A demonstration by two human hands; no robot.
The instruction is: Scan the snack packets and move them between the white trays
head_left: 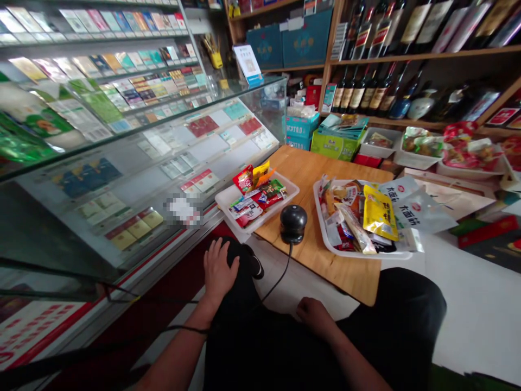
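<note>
My left hand [218,270] lies flat on my left knee, fingers spread, holding nothing. My right hand [312,314] rests on my right thigh with its fingers curled under; nothing shows in it. I sit in black trousers before a low wooden table [321,255]. On the table's near edge stands a round black device [293,222] with a cable running down past my knee. To its left sits a white tray of snack packets [257,198]; to its right is a larger white tray of packets [358,217].
A glass display counter [134,163] full of small boxes runs along the left, close to my left knee. Wooden shelves with bottles [374,92] line the back. More trays of snacks [427,146] and cartons [337,138] crowd the floor behind the table.
</note>
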